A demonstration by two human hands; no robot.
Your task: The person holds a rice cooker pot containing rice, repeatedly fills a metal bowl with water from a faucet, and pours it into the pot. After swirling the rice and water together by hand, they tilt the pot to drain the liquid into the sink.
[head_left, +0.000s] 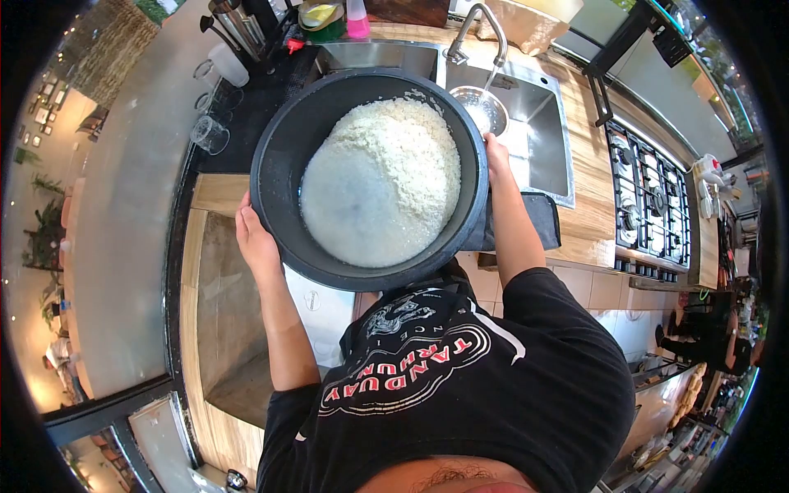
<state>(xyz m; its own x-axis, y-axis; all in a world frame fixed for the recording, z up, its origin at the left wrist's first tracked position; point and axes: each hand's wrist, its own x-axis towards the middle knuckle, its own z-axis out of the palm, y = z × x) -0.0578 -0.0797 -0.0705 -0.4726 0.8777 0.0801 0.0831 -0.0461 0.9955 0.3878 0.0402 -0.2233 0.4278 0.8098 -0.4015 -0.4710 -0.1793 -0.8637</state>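
Note:
A large dark round pot [275,164] is held up in front of my chest, tilted so the inside shows. White rice [411,148] is heaped toward its far right side, and cloudy water [353,209] lies at the near left. My left hand [256,234] grips the pot's outer wall at the lower left, its fingers partly hidden behind it. On the right side my right hand [496,158] holds the pot near its rim. Just beyond that hand, a metal strainer [495,107] sits in the sink under water running from the faucet [491,29].
The steel sink [549,140] is set in a wooden counter [588,156], with a gas stove [653,197] farther right. Glasses [210,135] stand on the black counter at left. A pink bottle [357,18] is at the back. Another person [719,333] stands at far right.

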